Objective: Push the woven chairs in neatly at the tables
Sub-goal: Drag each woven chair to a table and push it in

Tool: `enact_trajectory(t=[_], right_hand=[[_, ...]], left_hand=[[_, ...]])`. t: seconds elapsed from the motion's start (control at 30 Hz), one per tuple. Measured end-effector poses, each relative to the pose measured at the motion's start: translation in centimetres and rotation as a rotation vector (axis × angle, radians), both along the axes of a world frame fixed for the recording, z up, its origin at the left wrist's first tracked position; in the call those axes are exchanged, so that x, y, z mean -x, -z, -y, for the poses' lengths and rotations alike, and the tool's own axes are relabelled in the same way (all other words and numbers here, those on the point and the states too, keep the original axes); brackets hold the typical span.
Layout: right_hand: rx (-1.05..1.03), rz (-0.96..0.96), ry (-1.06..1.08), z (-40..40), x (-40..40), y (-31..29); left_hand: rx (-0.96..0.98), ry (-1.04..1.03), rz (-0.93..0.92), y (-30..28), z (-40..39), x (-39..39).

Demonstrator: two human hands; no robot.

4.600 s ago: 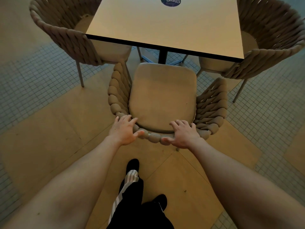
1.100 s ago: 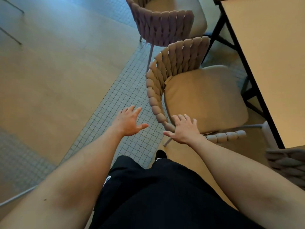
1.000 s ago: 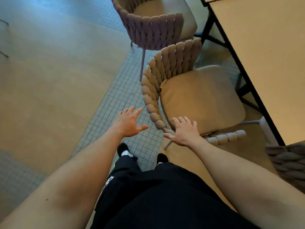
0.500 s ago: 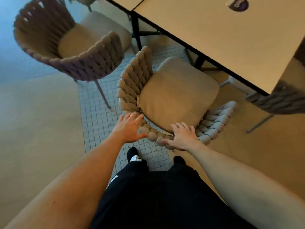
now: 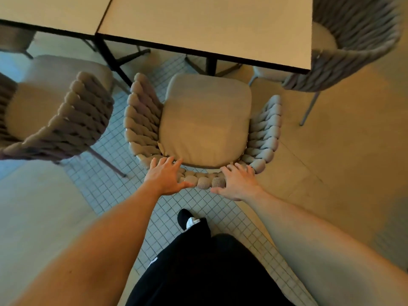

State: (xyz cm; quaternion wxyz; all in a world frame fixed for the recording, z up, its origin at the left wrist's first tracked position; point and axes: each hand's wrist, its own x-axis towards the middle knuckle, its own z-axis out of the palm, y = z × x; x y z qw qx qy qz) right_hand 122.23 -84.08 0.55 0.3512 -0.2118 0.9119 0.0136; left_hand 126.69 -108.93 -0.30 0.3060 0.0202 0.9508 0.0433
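1. Since half a second ago we have swung round behind the woven chair [image 5: 205, 129], so it now faces the desk [image 5: 212, 25] squarely instead of sitting at an angle to it, and both our hands have settled on its back rim.
2. Our left hand [image 5: 164, 176] lies on the left part of the chair's rear rim, fingers nearly straight and spread over the braided rope toward the cushion, thumb stretched along the outside of the rim; it presses rather than grips.
3. Our right hand [image 5: 237, 184] lies on the right part of the same rim, fingers spread and only slightly bent over the braid, thumb pointing inward below the rim; it too holds nothing in a curl.
4. Between our two hands a short run of braided rim shows bare.
5. We see the chair's seat cushion [image 5: 205, 120] almost wholly outside the desk; only its front edge reaches the dark edge of the desk top.
6. Left of the woven chair stands a second chair [image 5: 59, 111] of the same weave, turned at an angle, near a neighbouring desk [image 5: 50, 12] that butts against ours.
7. Right of the woven chair, a third chair [image 5: 353, 40] sits at the desk's right side, its seat partly under the top.
8. Behind the woven chair, on the small-tiled floor [image 5: 106, 184], we see our dark trousers and one dark shoe [image 5: 187, 219].
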Motion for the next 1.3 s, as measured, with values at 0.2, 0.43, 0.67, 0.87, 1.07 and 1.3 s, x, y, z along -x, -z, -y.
enact_trajectory(t=[0.2,0.43,0.67,0.87,1.07,1.3], right_hand=[[0.045,0.021,0.027,-0.1,-1.0,2.7],[0.068,-0.056,0.009,0.9,-1.3,6.1],[0.051,-0.053,-0.008,0.8,-3.3,5.3],[0.047,-0.08,-0.009,1.1,-4.0,5.7],[0.044,-0.099,-0.018,1.8,-2.7,5.2],[0.051,-0.118,-0.016,1.9,-3.5,5.4]], left_hand=[[0.085,0.048,0.051,3.2,1.8,-0.5],[0.187,0.141,-0.084,5.5,3.0,-0.8],[0.181,0.152,-0.132,5.2,2.2,-3.0],[0.182,0.147,-0.17,5.6,2.8,-4.0],[0.178,0.155,-0.173,5.3,3.5,-2.5],[0.192,0.182,-0.196,5.7,3.8,-2.7]])
